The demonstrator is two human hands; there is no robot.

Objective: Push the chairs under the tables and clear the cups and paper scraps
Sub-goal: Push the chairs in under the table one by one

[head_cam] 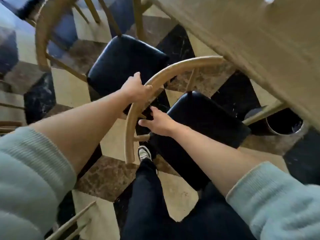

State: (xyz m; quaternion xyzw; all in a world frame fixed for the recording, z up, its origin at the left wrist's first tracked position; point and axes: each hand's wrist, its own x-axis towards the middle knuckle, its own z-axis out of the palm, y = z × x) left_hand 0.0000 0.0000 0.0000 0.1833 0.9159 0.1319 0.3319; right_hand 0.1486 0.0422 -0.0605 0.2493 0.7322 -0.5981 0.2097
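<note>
Left hand clamped on chair rail, right hand loosely curled beside seat; could clip foot or jam against counter edge.

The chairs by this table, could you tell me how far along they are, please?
Nothing looks finished yet. In hand: the left hand grips the curved back rail of the near chair, the right hand by its seat, which lies mostly clear of the table. Left: the second chair, also out. No cups or scraps show.

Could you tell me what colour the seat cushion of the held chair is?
Black, glossy seat cushion, seen in the head view.
</note>
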